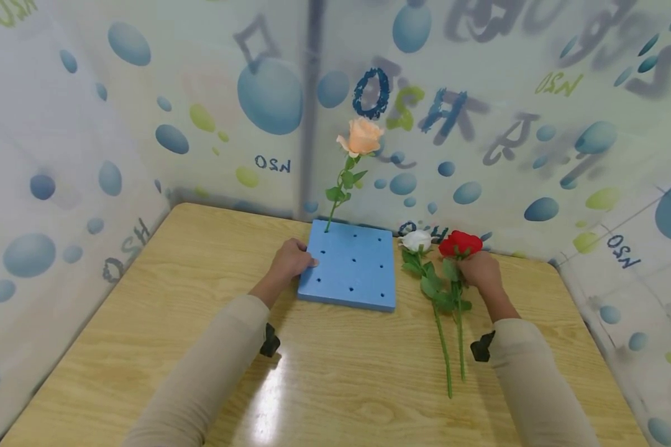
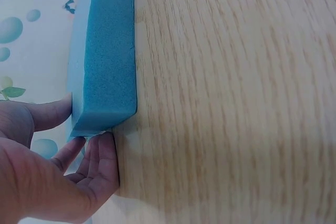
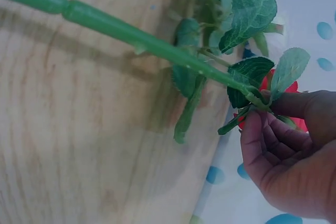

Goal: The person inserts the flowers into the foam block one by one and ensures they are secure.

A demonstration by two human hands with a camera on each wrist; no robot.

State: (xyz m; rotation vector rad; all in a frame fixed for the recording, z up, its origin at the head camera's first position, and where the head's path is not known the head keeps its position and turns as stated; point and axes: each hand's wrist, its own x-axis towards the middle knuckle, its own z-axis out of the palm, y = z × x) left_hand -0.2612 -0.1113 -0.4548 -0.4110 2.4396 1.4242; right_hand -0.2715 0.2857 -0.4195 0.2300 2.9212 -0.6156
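A blue foam block with several small holes lies on the table. My left hand holds its left edge, thumb on the top face and fingers bent against the side. Out of the block's back left hole rises a peach rose, its stem leaning a little right. To the right of the block, my right hand pinches a red rose by the stem just below the bloom. The right wrist view shows leaves around that grip, with the red petals partly hidden behind them.
A white rose lies between the block and the red rose, and their leaves overlap. Behind the wooden table stands a wall covering printed with blue drops; similar sheets border both sides.
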